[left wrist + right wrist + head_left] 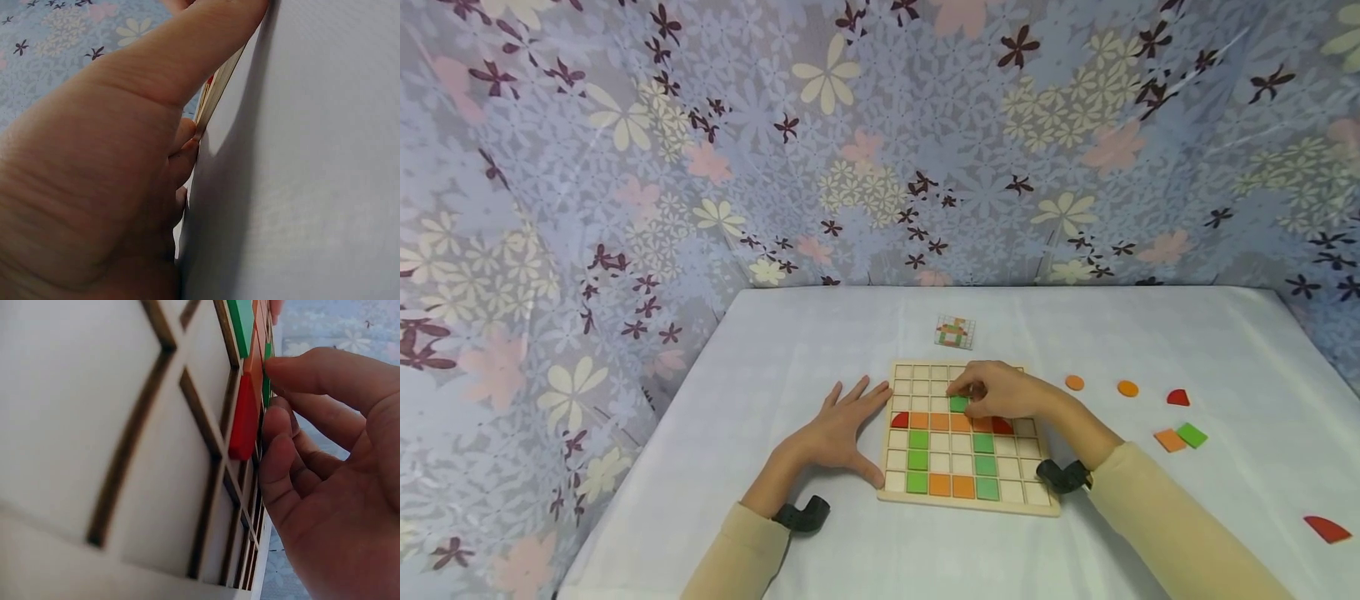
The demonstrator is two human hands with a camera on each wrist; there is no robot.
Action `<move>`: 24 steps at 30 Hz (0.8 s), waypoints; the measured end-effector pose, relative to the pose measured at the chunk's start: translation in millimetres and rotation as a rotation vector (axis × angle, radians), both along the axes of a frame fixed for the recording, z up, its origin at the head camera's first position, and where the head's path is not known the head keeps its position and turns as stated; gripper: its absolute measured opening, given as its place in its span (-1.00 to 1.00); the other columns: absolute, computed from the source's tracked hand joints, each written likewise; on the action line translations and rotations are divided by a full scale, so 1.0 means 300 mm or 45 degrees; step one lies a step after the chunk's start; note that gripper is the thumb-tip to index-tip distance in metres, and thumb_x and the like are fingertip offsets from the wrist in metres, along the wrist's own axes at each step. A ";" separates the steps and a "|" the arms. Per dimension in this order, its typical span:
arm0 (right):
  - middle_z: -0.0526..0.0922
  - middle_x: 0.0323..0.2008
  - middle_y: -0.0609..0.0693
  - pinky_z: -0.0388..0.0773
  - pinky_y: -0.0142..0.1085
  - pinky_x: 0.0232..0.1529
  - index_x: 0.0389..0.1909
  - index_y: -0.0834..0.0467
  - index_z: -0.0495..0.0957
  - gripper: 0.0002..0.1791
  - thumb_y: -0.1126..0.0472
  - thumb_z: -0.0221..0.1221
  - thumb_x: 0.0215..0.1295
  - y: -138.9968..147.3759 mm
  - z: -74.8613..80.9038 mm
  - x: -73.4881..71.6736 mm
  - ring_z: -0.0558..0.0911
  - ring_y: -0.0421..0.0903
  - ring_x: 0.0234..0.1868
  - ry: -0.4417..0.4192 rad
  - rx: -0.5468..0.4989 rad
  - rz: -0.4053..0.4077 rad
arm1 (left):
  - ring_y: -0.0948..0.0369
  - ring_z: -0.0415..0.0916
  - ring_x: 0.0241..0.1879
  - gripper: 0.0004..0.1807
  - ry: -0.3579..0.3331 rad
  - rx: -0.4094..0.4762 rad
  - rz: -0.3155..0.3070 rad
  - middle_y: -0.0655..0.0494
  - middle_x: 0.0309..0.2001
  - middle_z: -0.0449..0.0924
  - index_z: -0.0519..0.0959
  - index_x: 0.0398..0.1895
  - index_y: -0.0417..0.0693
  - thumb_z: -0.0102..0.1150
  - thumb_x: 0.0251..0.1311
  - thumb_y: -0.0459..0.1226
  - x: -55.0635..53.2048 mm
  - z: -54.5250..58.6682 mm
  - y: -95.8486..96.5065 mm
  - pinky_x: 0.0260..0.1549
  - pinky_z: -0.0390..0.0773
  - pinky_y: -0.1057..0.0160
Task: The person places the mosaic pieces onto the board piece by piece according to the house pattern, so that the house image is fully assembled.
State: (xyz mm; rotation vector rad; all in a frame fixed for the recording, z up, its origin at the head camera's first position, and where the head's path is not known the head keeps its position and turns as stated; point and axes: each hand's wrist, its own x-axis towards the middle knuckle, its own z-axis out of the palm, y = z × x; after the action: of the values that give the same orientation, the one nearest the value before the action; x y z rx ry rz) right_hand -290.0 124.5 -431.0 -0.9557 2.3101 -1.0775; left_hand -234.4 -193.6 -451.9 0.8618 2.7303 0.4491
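Observation:
A wooden grid board (1015, 493) lies on the white table, with colored flat tiles set in its cells. The left hand (838, 433) is spread at the board's left side, its thumb and fingertips touching that edge. Over the upper middle of the board, the right hand (1003, 392) has its fingers curled down, pinching a green square tile (267, 378) at the grid; the fingers hide part of it. Below it runs a row of orange square tiles (939, 422) with a red quarter-circle tile (899, 420) at its left end and another red tile (245, 419) at its right end. Green tiles (918, 460) form columns beneath.
A small pattern card (955, 332) lies beyond the board. To the right are orange round tiles (1127, 388), a red tile (1178, 397), an orange square tile (1170, 440) touching a green square tile (1192, 435), and another red tile (1327, 529). Flowered cloth (880, 150) hangs behind the table.

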 end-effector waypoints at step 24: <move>0.58 -0.17 0.02 0.54 -0.18 -0.20 0.07 0.20 0.60 -0.66 0.23 0.24 0.29 0.044 0.044 0.002 0.53 -0.07 -0.23 0.056 -0.005 -0.070 | 0.14 -0.43 0.48 0.51 -0.010 -0.005 0.008 0.32 0.52 -0.24 -0.11 0.55 0.17 0.21 -0.59 0.57 -0.001 -0.002 0.002 0.36 -0.46 -0.08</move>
State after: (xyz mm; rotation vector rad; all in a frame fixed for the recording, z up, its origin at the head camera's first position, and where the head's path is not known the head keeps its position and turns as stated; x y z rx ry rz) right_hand -289.3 137.7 -417.9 -0.9318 2.3836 -1.0939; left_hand -234.5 -192.8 -452.6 0.8487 2.7269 0.4472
